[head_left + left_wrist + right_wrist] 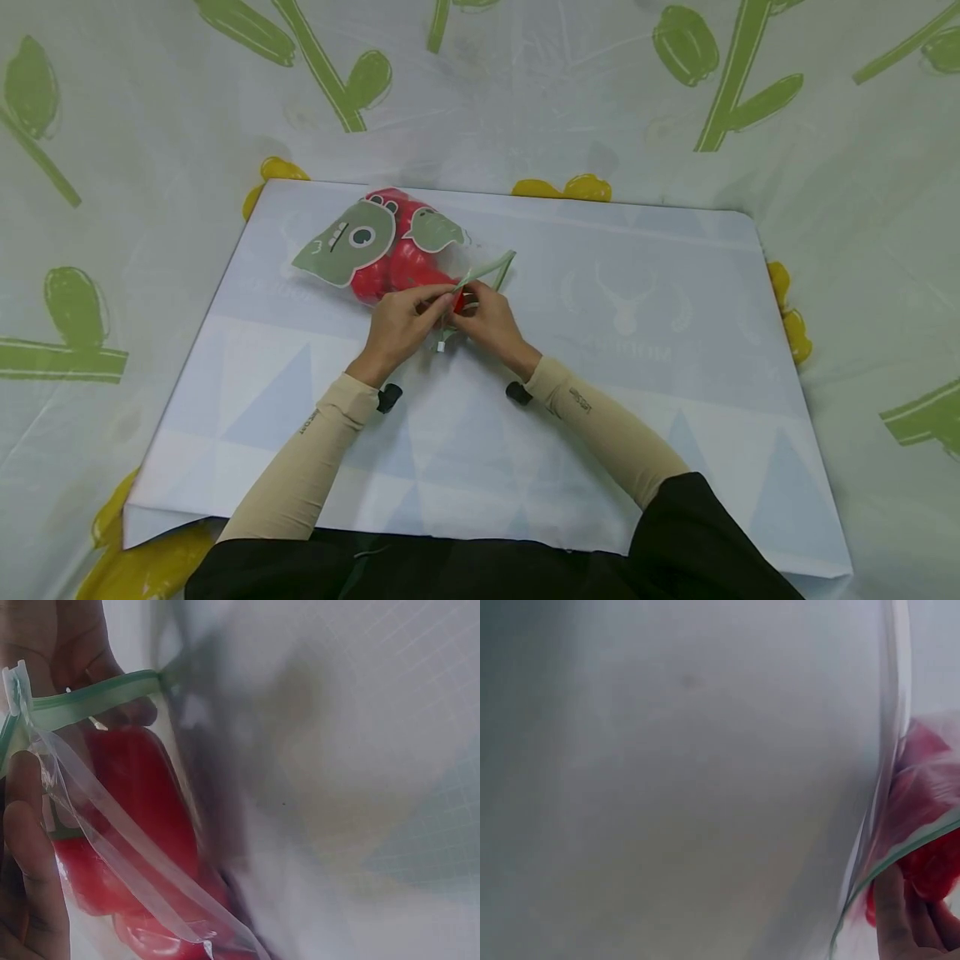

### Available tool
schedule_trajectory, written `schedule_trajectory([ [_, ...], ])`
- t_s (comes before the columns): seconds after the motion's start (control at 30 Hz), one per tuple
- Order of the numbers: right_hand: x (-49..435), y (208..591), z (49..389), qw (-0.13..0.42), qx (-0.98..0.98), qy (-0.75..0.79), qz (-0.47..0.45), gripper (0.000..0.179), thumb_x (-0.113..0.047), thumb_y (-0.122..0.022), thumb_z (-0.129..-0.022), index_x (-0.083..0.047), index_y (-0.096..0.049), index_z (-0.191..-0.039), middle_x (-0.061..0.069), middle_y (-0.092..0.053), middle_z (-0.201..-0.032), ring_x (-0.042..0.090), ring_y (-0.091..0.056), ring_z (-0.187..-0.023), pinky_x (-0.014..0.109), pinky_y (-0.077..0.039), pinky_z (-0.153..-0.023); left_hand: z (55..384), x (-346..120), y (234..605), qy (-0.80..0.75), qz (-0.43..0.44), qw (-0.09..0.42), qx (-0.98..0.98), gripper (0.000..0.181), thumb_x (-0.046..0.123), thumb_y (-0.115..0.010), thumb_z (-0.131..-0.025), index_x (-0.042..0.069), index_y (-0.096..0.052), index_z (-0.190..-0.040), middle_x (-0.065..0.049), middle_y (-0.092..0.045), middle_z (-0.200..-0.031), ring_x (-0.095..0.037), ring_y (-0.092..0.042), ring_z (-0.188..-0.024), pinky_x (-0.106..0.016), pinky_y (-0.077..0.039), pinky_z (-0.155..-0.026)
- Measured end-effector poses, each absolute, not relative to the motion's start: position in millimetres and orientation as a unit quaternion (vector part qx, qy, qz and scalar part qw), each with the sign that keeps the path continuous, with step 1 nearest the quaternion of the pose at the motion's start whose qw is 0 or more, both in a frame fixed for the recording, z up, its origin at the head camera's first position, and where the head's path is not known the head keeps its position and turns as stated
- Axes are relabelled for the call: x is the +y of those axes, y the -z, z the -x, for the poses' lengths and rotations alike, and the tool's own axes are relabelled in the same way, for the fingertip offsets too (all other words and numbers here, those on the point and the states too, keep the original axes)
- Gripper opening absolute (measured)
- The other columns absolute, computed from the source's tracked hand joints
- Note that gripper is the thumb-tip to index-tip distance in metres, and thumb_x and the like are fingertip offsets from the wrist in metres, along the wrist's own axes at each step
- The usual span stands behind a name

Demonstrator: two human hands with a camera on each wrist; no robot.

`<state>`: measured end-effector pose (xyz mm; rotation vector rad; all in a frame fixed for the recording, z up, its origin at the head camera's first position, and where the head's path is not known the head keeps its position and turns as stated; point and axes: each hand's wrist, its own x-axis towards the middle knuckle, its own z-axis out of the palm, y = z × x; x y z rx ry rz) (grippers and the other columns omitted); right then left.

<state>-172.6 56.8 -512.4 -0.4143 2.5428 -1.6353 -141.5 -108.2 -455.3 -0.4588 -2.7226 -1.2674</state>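
A clear zip bag (341,250) with green cartoon-creature prints lies at the back left of the table, packed with glossy red objects (412,265) whose kind I cannot tell. Its mouth, edged by a green zip strip (97,699), faces me. My left hand (401,325) pinches the bag's edge at the mouth, close to the white zip slider (18,686). Opposite it, my right hand (491,325) holds the other part of the mouth, its fingers curled at the strip. One red object (139,787) shows just inside the mouth, beside the right fingers (891,911).
The bag lies on a table with a pale blue-and-white patterned cover (600,450). Around the table is a whitish floor sheet (862,208) with green plant prints and yellow shapes. A dark wrist camera (389,397) sits at the left wrist, another (518,392) at the right.
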Motion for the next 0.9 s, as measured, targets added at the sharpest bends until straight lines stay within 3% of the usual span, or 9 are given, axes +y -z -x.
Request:
schedule_trajectory([
  [0.47,56.8,510.5,171.5,0.054,0.881,0.453,0.126,0.047,-0.036,-0.074,-0.078,-0.013,-0.057,-0.116,0.004,-0.054,-0.102,0.014,-0.056,-0.082,0.026,-0.047,-0.069,141.5,-110.9,459.0,0.396,0.150,0.055,-0.904,0.032,0.034,-0.065,-0.087,0.021,-0.067,-0.116,0.004,-0.071,-0.092,-0.007,-0.059,-0.074,-0.024,-0.050,-0.066],
  [0.73,62.3,505.8,169.6,0.080,0.864,0.481,0.124,0.052,-0.033,-0.077,-0.076,-0.013,-0.055,-0.119,0.005,-0.054,-0.111,0.014,-0.060,-0.090,0.026,-0.050,-0.071,140.7,-111.7,460.2,0.389,0.145,0.056,-0.908,0.032,0.036,-0.065,-0.087,0.021,-0.068,-0.115,0.004,-0.071,-0.089,-0.009,-0.057,-0.072,-0.026,-0.050,-0.064],
  [0.9,71.1,501.2,167.3,0.098,0.864,0.478,0.122,0.058,-0.041,-0.075,-0.076,-0.009,-0.054,-0.119,0.006,-0.056,-0.117,0.017,-0.062,-0.092,0.028,-0.052,-0.071,140.8,-111.8,460.5,0.389,0.141,0.057,-0.908,0.030,0.034,-0.066,-0.086,0.022,-0.068,-0.114,0.004,-0.071,-0.092,-0.009,-0.058,-0.073,-0.026,-0.050,-0.065],
])
